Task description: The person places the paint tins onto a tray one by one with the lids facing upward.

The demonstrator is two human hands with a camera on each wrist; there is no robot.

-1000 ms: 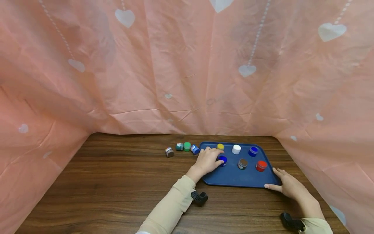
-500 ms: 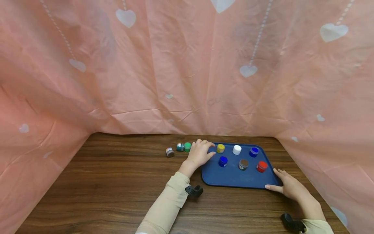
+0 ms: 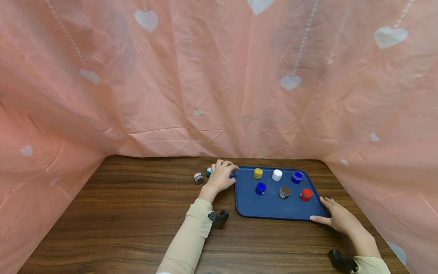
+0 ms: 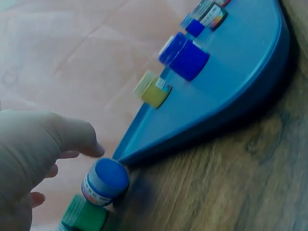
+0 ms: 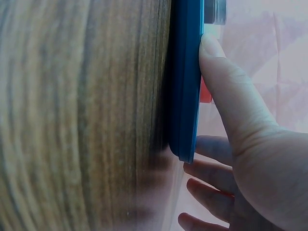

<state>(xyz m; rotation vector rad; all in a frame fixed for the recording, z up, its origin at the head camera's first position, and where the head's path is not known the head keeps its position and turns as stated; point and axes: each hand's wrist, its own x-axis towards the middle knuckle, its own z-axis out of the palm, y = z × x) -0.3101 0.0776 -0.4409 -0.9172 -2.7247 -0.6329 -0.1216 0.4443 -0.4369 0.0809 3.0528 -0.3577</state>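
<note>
My left hand (image 3: 220, 178) hovers beside the tray's far left corner, fingers and thumb spread around a blue paint jar (image 4: 107, 179) on the wood. In the left wrist view a fingertip is close to that jar; contact cannot be made out. Next to it is a green paint jar (image 4: 85, 214), hidden under the hand in the head view. My right hand (image 3: 339, 217) rests at the near right corner of the blue tray (image 3: 270, 209), with its thumb on the front rim and the other fingers extended along the side.
On the tray stand several paint jars: yellow (image 3: 258, 174), white (image 3: 277, 175), two blue, a brown jar (image 3: 284, 192) and a red jar (image 3: 306, 194). A teal jar (image 3: 209, 172) and a brown-based jar (image 3: 198, 178) lie left of my left hand. A pink curtain (image 3: 219, 95) borders the table.
My left hand has let go of the blue jar in the tray's near row and moved left, off the tray, to the loose jars. The right hand has stayed in place.
</note>
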